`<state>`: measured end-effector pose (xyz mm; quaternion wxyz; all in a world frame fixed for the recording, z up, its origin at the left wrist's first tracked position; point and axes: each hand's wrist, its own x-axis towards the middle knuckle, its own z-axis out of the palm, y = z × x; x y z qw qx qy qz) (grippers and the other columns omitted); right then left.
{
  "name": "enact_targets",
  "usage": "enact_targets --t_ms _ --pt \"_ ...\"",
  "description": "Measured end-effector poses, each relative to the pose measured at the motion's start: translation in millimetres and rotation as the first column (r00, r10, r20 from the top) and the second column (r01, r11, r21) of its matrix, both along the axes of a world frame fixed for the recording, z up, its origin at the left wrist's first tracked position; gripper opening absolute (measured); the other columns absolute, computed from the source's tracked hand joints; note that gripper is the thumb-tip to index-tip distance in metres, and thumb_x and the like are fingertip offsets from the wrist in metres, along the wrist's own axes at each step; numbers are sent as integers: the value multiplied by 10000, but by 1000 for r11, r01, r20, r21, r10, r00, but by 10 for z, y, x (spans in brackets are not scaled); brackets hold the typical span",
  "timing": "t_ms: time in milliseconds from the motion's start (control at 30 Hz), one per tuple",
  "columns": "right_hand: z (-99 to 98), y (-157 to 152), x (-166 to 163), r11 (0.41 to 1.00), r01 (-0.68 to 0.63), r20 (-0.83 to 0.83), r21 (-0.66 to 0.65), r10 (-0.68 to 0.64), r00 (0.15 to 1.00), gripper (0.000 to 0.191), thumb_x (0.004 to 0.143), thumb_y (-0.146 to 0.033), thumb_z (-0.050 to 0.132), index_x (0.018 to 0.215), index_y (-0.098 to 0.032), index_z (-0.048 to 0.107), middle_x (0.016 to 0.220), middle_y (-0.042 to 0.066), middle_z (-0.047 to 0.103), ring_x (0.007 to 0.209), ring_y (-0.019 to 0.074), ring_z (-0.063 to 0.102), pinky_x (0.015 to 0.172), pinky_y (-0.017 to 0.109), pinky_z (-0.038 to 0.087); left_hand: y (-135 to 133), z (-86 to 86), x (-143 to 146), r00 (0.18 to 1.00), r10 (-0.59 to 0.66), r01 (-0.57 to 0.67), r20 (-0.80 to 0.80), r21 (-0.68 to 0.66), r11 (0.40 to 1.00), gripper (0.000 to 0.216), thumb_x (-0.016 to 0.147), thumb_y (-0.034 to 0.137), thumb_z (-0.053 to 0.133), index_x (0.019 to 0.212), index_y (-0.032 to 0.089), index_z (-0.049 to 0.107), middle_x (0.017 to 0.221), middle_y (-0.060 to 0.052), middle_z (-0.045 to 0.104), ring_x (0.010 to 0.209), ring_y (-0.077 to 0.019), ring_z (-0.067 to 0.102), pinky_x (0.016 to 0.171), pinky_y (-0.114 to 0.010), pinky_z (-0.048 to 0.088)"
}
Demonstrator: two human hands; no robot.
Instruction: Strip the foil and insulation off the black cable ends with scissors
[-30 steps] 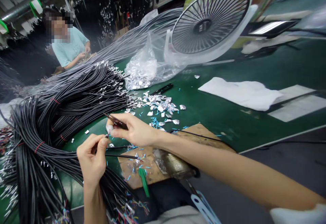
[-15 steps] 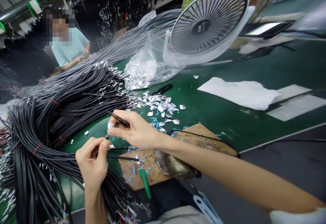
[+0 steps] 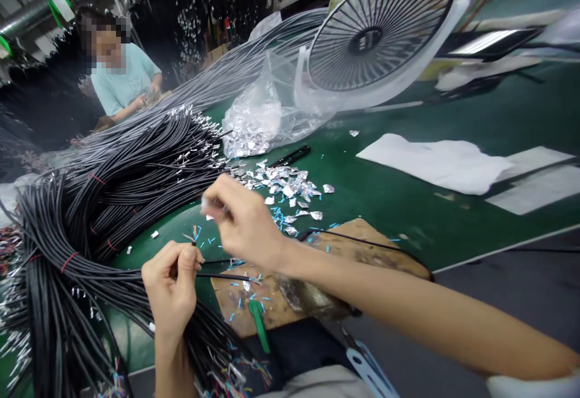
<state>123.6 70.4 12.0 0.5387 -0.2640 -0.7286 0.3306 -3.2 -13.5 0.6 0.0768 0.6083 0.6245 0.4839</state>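
Observation:
My left hand (image 3: 170, 286) is closed, pinching a black cable (image 3: 194, 242) between thumb and forefinger. Thin coloured wires (image 3: 194, 231) fan out from the cable's stripped end, just above the fingertips. My right hand (image 3: 244, 220) is up and to the right of that end, apart from it and blurred by motion. Its fingers are curled around dark tweezers (image 3: 221, 206), mostly hidden in the grip, and something white shows at a fingertip. Below the hands, another black cable (image 3: 226, 276) ends over a worn wooden board (image 3: 290, 307).
Bundled black cables (image 3: 90, 223) cover the left side. Foil scraps (image 3: 290, 183) and blue bits lie beyond my right hand, near a black-handled tool (image 3: 292, 156), a clear plastic bag (image 3: 258, 114) and a fan (image 3: 383, 29). A green tool (image 3: 258, 325) lies on the board's front edge. A co-worker (image 3: 127, 78) sits opposite.
My right hand has pulled up and away from the cable end, and the tweezers have turned into the fist. The coloured wires now show spread apart. My left hand keeps its pinch.

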Motion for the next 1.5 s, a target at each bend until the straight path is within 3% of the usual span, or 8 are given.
enact_targets --t_ms 133,233,433,633,867,1100,1367,1500 --pt "1 35 14 969 -192 37 -157 200 979 350 903 -310 481 582 -185 424 533 -56 370 518 86 345 518 234 277 6 36 62 997 50 -53 57 42 998 331 846 215 502 517 173 508 489 28 458 437 -73 384 421 -205 283" --pt "-6 27 11 949 -315 35 -18 315 948 383 888 -302 516 541 -172 417 538 -55 385 521 73 342 524 224 274 10 37 67 996 79 -80 47 32 996 333 849 218 504 519 171 502 495 30 461 448 -74 392 437 -209 285" --pt "-62 16 10 976 -203 118 76 193 974 356 860 -263 581 543 -160 457 532 -53 405 502 68 340 504 215 262 -2 -26 16 998 57 -56 -36 36 998 309 874 255 526 581 169 576 519 31 494 478 -76 436 475 -206 322" --pt "-129 -3 17 938 -126 104 324 97 990 201 832 -105 484 651 -140 562 618 -5 494 541 90 392 495 222 277 16 -60 -13 996 48 -42 -77 74 996 180 849 221 551 707 174 652 600 20 571 544 -88 501 509 -192 375" --pt "8 18 63 996 1 -117 -87 -11 993 345 907 -311 463 589 -183 428 535 -51 374 497 79 339 486 233 275 17 -79 -73 998 64 -64 -7 33 997 239 829 253 553 618 168 626 546 26 541 488 -79 489 452 -175 355" --pt "0 56 31 877 -342 -159 -337 306 939 141 829 -229 533 734 -138 585 600 -27 536 535 76 445 522 216 345 21 -50 -60 993 119 -120 17 106 987 212 809 250 572 636 164 659 543 25 563 478 -73 491 444 -162 368" --pt "-3 26 45 843 -396 -196 -365 346 918 111 794 -223 574 723 -142 600 589 -42 521 522 66 419 509 214 328 16 -67 -64 994 99 -104 45 117 988 191 816 237 579 657 168 660 560 30 567 491 -67 492 456 -157 374" --pt "-26 19 33 869 -295 -114 -397 273 955 190 739 -229 679 613 -144 566 533 -64 444 515 62 351 483 214 271 9 -81 -66 995 98 -100 23 109 989 187 822 251 582 675 168 660 575 25 569 512 -75 500 468 -167 377"
